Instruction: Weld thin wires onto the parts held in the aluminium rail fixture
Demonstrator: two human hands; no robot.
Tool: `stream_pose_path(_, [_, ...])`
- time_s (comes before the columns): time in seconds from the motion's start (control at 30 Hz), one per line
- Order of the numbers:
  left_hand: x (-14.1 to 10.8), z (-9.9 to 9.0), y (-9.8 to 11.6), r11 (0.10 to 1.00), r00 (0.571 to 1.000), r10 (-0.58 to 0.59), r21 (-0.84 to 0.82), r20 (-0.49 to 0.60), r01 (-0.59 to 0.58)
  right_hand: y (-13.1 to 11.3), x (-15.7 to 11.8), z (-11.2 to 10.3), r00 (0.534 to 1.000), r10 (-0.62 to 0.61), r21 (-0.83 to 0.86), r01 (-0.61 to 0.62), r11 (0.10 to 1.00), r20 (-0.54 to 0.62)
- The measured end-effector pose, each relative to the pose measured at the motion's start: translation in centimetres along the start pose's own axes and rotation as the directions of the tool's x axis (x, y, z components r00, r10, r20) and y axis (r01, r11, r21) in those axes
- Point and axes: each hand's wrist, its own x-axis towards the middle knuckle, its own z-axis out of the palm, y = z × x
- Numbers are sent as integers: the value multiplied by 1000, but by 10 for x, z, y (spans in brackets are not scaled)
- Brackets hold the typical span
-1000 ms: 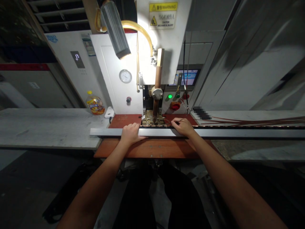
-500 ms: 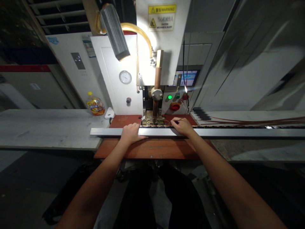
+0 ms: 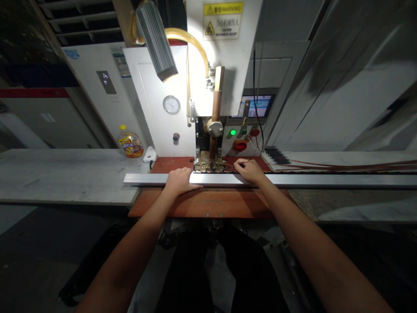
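Note:
A long silver metal bar (image 3: 156, 179) lies across the machine's red-brown worktop (image 3: 182, 203). My left hand (image 3: 178, 180) grips it near its left end, fingers over the far side and thumb along the near side. A row of small dark and coppery pieces shows along the bar's far edge. My right hand (image 3: 250, 170) rests over the bar farther right, thumb and fingers pinched on something thin and dark that I cannot make out. Between the hands, a copper-coloured rod (image 3: 213, 148) points down at a brass-coloured fixture (image 3: 205, 161) just behind the bar.
Behind stands a white machine with a pressure gauge (image 3: 171, 104), a lit screen (image 3: 260, 106) and a red knob (image 3: 240, 145). A yellow-capped bottle (image 3: 130, 143) stands on the left table (image 3: 65, 174). Reddish-brown wires (image 3: 342, 166) trail along the right side.
The view has shifted very slightly. A bright glint on the black cable hanging by the screen is gone. Both hands and the bar stay almost where they were.

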Motion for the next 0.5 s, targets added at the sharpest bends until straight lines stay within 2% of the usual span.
stream_pose_path(0.5, [5, -1, -2, 1000, 999, 1, -21, 52, 0, 6, 5, 4, 999, 39, 48, -39, 998, 8])
